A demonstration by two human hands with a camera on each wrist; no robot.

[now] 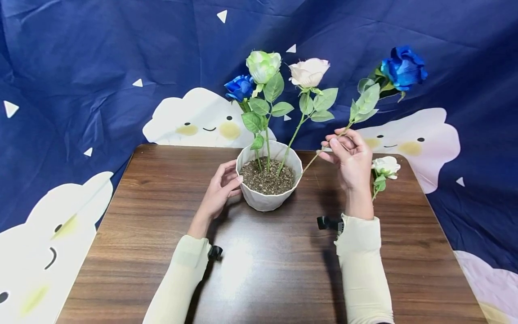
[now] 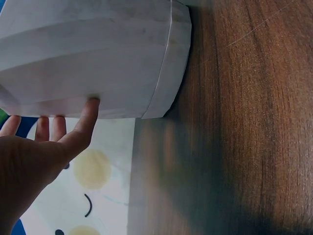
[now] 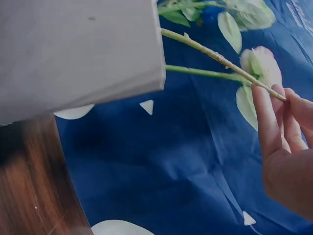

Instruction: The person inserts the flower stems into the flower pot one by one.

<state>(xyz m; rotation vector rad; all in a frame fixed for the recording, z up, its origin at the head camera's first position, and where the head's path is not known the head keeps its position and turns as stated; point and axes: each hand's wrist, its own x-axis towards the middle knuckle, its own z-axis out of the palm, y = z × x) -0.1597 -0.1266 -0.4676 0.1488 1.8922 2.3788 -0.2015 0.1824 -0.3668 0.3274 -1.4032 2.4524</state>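
Observation:
A white faceted flowerpot (image 1: 263, 200) filled with brown soil (image 1: 267, 180) stands upright on the table. A green-white rose (image 1: 264, 66), a pale pink rose (image 1: 309, 73) and a smaller blue rose (image 1: 239, 87) rise from it. My left hand (image 1: 220, 189) rests against the pot's left side, its thumb and fingertips touching the wall (image 2: 98, 63). Between thumb and fingers, my right hand (image 1: 351, 157) pinches the stem (image 3: 215, 56) of a large blue rose (image 1: 404, 68), tilted up to the right. That stem's lower end reaches the pot's right rim; its tip is hidden.
A white rose (image 1: 386, 166) lies on the table to the right of my right hand. The brown wooden table (image 1: 275, 279) ends at a back edge just behind the pot. Behind hangs a dark blue cloth (image 1: 121, 40) printed with clouds and triangles.

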